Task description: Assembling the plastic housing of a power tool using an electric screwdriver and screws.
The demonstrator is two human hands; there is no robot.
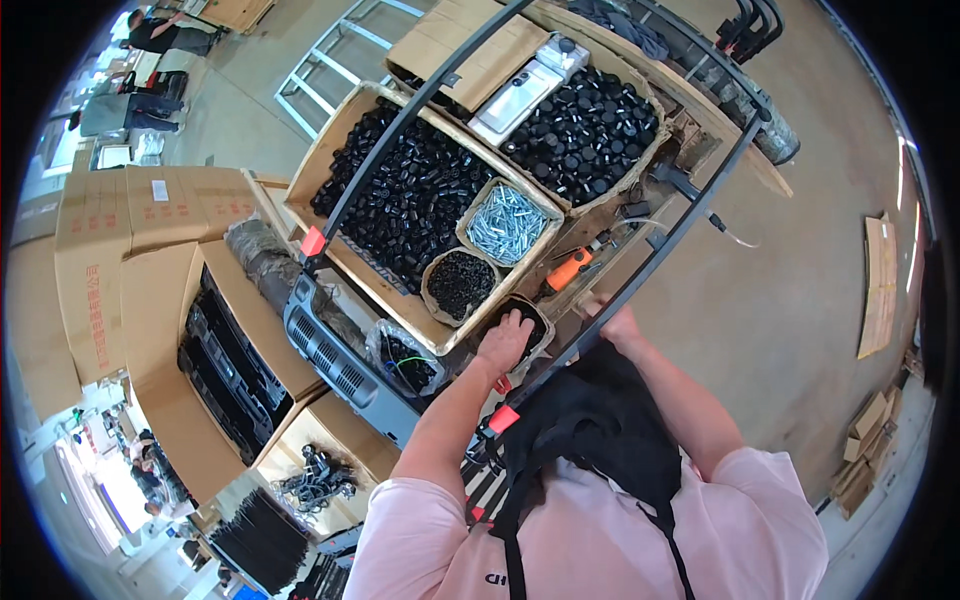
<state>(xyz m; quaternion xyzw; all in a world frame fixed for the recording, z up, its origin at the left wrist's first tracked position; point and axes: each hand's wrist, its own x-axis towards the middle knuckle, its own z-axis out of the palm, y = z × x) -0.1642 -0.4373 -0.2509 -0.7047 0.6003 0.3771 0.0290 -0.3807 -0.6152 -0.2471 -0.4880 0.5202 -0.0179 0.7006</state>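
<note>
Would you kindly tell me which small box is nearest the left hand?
The small box outside the wooden tray, under the left hand; two others stand inside that tray.

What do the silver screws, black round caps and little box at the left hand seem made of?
Silver screws: shiny metal, probably plated steel, judging by their bright glints.
Black round caps: likely plastic with a satin finish, given their soft highlights, though rubber is possible.
Little box at the left hand: seemingly cardboard, matte, from its dull tan wall.
</note>
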